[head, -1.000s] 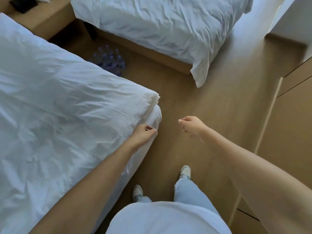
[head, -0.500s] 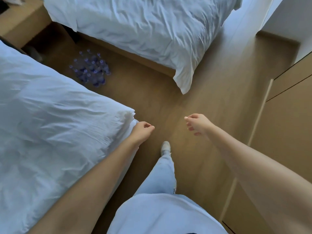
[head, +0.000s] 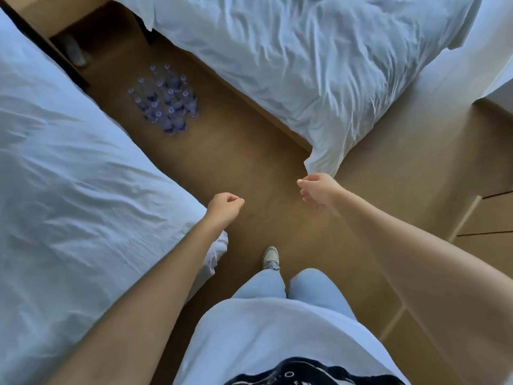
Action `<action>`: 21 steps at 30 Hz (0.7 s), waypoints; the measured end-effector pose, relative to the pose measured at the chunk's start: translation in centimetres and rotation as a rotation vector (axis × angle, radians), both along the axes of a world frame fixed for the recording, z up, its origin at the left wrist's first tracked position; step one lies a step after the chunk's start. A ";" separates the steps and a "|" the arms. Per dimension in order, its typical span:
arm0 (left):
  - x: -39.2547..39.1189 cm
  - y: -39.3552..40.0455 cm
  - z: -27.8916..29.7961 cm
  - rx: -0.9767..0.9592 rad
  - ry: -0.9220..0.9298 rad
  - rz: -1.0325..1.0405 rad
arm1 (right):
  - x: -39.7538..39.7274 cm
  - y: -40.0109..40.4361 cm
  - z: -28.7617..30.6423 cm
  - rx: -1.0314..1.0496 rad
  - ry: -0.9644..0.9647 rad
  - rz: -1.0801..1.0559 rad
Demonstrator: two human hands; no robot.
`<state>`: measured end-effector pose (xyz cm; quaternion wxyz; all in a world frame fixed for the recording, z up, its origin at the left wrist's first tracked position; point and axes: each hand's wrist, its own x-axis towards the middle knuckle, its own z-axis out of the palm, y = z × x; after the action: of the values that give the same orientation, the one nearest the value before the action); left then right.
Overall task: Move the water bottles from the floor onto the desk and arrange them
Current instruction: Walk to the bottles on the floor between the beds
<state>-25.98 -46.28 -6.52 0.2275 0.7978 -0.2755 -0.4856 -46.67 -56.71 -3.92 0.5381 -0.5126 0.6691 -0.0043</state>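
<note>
The fingers (head: 236,200) of the left hand (head: 222,209) are curled into a loose fist with nothing inside it. The fingers (head: 304,191) of the right hand (head: 316,190) are curled loosely too, hanging down, and grasp nothing. Both hands are held out in front of the body, above the floor (head: 249,162), apart from each other.

The bottles (head: 165,100) stand upright in a tight cluster on the floor, in the aisle between the two beds, well ahead of both hands. They are clear with blue caps; how many there are is hard to tell. The cluster sits nearer the far end of the aisle, not touching either bed.

The left bed (head: 69,176) fills the left side of the view, its white cover rumpled; the left forearm passes over its near corner. The right bed (head: 305,59) runs across the top right, and the corner of its white cover hangs down just above the right hand. A wooden nightstand (head: 66,15) sits at the top left between the bed heads, with a dim, blurred object in the shadow below it.

One shoe (head: 270,258) shows on the floor below the hands, at the end of light blue trousers (head: 288,287). A white shirt (head: 263,334) with a dark print fills the bottom middle. Wooden cabinet fronts (head: 491,215) line the right edge.
</note>
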 end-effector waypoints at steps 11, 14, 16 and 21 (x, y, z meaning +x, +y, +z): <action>4.6 -9.0 -0.9 0.070 0.022 0.274 | 8.5 -14.4 -0.9 0.059 0.003 0.339; 6.0 -13.7 -1.1 0.070 -0.006 0.372 | 11.1 -19.9 -1.0 0.078 -0.019 0.369; 6.7 -16.7 -1.0 0.077 -0.002 0.431 | 12.9 -23.3 -0.9 0.103 -0.024 0.360; 9.0 -23.1 -0.3 0.057 0.003 0.511 | 18.0 -30.3 -0.5 0.116 -0.019 0.491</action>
<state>-16.99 -69.34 -6.82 0.3208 0.8469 -0.0510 -0.4211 -28.71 -87.00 -4.42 0.5576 -0.6280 0.5187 0.1600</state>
